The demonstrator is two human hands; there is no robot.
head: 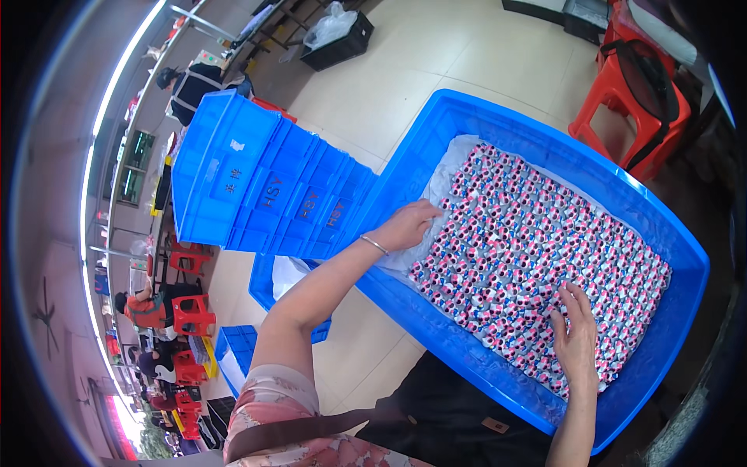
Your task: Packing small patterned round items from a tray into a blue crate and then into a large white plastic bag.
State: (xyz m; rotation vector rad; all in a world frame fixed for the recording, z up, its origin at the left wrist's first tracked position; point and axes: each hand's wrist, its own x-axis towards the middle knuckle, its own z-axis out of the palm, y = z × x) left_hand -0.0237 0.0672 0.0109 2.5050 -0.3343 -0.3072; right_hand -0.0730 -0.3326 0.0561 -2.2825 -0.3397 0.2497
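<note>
A large blue plastic tub [653,403] lies before me, lined with thin white sheeting [443,175]. Rows of small figure-like pieces [525,233] in white, pink and blue, with dark round spots, cover the sheeting. My left hand [411,225], with a bangle on its wrist, reaches to the left edge of the rows. Its fingers are bent and its fingertips are near the outermost pieces; whether they pinch one is hidden. Over the lower right of the rows is my right hand [576,335], thumb and fingers apart, fingertips at or just above the pieces, with nothing visible between them.
Stacked blue crates [274,181] bearing writing stand against the tub's left side. More blue bins [236,350] are on the tiled floor behind my left arm. A red plastic stool [636,105] with a dark strap stands beyond the tub. Several people sit along a workbench at left.
</note>
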